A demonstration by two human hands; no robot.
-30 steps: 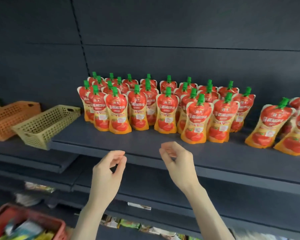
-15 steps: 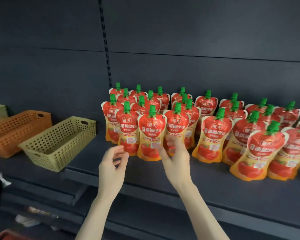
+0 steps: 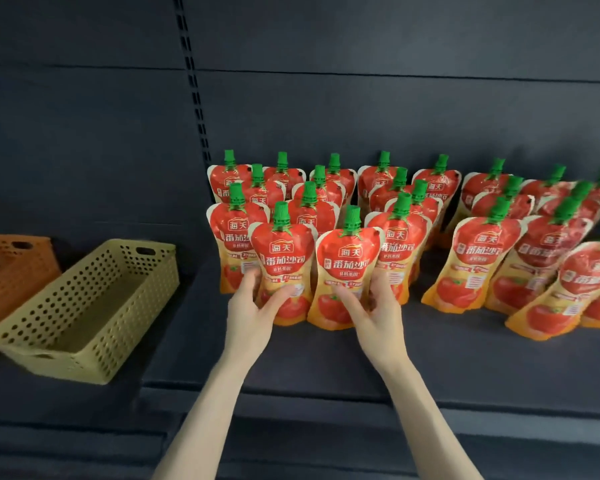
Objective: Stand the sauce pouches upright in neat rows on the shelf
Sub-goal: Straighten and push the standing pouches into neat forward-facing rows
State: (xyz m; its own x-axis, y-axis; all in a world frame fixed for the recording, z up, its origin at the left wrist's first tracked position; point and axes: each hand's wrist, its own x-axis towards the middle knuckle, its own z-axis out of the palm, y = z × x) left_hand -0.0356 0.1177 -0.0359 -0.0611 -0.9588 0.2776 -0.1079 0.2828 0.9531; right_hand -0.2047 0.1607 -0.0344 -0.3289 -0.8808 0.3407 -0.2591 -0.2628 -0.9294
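Observation:
Several red and yellow tomato sauce pouches with green caps stand in rows on the dark shelf (image 3: 430, 358). My left hand (image 3: 253, 313) grips the lower part of one front pouch (image 3: 281, 251). Beside it, my right hand (image 3: 374, 313) grips the neighbouring front pouch (image 3: 347, 265). Both pouches are upright at the front of the left group. Further right, another group of pouches (image 3: 478, 258) stands, with the front ones leaning to the right.
A yellow-green perforated basket (image 3: 84, 306) sits on the lower shelf section to the left, with an orange basket (image 3: 11, 268) behind it. The dark back panel with a slotted upright (image 3: 194, 91) rises behind the pouches. The shelf's front edge runs below my wrists.
Both hands have moved forward from in front of the shelf onto the two front pouches and closed on them. The view has come closer to the shelf.

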